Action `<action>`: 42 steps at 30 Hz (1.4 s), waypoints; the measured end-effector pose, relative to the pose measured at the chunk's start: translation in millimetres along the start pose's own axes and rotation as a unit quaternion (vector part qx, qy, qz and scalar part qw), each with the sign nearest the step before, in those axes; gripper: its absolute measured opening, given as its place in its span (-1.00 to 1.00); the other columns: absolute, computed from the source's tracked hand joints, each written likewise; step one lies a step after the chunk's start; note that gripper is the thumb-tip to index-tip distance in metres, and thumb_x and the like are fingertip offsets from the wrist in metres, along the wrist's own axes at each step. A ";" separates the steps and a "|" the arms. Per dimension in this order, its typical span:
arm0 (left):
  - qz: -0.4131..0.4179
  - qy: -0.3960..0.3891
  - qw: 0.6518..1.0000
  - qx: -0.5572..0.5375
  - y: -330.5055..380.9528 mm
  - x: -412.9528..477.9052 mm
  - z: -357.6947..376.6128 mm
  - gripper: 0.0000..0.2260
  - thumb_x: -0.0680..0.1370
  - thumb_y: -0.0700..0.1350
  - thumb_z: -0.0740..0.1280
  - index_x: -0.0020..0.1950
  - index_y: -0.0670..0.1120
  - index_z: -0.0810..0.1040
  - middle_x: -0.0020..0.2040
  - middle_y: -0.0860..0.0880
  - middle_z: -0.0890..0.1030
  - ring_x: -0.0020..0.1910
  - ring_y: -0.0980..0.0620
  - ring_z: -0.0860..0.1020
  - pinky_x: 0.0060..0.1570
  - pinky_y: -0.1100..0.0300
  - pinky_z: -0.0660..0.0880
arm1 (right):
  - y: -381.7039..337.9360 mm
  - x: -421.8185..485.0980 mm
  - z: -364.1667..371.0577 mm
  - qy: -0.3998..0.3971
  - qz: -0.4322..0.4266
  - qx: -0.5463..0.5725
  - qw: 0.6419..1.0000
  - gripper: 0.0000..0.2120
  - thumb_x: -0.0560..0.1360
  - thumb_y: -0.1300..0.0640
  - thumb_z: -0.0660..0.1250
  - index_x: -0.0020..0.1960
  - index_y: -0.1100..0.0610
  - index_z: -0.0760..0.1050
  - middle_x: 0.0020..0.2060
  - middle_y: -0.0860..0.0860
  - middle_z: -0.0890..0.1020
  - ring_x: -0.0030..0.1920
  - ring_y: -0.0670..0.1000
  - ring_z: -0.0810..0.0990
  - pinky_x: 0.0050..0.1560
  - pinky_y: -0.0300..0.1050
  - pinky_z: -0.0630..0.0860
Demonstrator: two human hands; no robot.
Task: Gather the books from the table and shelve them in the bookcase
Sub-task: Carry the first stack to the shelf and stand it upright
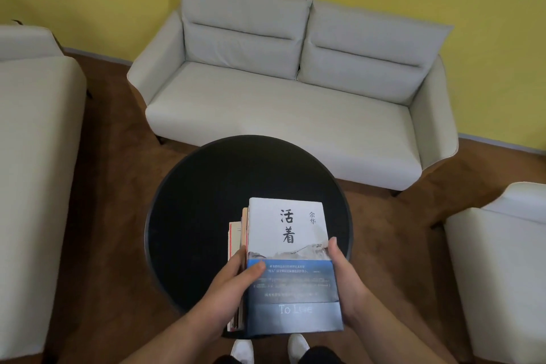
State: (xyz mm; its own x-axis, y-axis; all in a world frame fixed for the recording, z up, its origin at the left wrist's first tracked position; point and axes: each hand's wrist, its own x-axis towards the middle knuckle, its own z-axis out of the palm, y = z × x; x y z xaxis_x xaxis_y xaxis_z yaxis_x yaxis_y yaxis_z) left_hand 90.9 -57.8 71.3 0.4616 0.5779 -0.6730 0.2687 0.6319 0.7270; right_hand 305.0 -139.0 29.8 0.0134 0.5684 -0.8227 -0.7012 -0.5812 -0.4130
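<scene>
**Two-Hand Carry Grip on the Gathered Stack**

The stack of books (291,260) sits at the near edge of the round black table (224,186), overhanging that edge toward your body. The view does not show whether the stack's underside touches the tabletop or has cleared it.

Your left hand (233,278) grasps the stack's left side. The thumb lies flat across the blue band of the top book (288,224), and the fingers wrap the exposed edges of the lower books (236,233). Your right hand (344,278) clasps the right side with the thumb running up along the cover's edge. Its fingers are hidden beneath the stack, so their exact position cannot be confirmed.

The reason for this hold is probably containment. The lower books are narrower and jut out at the left, unaligned with the top book. Clamping from both sides, with a thumb pressing down from above, keeps them from sliding apart.

No other book shows on the visible tabletop, so gathering appears complete. The bookcase is not in view. The pale sofa (295,91) stands beyond the table's far edge. Expect to turn away before shelving. Keep the stack level during the turn, since the offset lower books are the likeliest to slip.
</scene>
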 end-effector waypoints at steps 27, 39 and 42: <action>-0.014 0.185 0.946 -0.267 -15.1 -10.1 74.0 -0.66 0.65 0.12 0.13 0.08 -0.06 0.59 -0.31 -0.16 0.73 -0.41 0.01 0.70 -0.35 0.18 0.59 | -51.6 -15.8 -13.0 -0.076 0.039 -0.144 0.986 -0.32 0.36 -0.34 0.30 0.33 0.06 0.56 0.17 0.17 0.72 0.21 0.24 0.68 0.33 0.25 0.52; 0.024 0.298 0.849 -0.436 -90.6 -106.4 63.0 -0.46 0.39 0.33 0.22 -0.06 -0.06 0.75 -0.06 -0.23 0.74 -0.19 -0.18 0.72 0.00 -0.06 0.55 | 9.8 -43.0 66.9 -0.169 0.086 -0.270 0.944 -0.40 0.28 -0.26 0.32 0.13 0.14 0.62 -0.06 0.19 0.77 -0.19 0.17 0.76 -0.04 0.12 0.61; 0.036 0.322 0.817 -0.477 -109.2 -138.9 52.0 -0.38 0.35 0.37 0.21 0.11 -0.07 0.68 0.04 -0.26 0.72 0.02 -0.29 0.68 0.17 -0.18 0.53 | 39.7 -49.3 92.7 -0.161 0.100 -0.323 0.927 -0.52 0.36 -0.26 0.36 0.00 0.13 0.64 -0.20 0.18 0.77 -0.30 0.18 0.76 -0.05 0.16 0.58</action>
State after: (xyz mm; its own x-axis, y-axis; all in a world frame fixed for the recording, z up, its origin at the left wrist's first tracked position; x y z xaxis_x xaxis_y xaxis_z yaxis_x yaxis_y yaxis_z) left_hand 41.4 -233.9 92.4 -0.1767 0.5891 -0.7885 -0.6630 0.5208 0.5377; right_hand 210.5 -136.1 90.2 -0.3583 0.4953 -0.7914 -0.0914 -0.8622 -0.4982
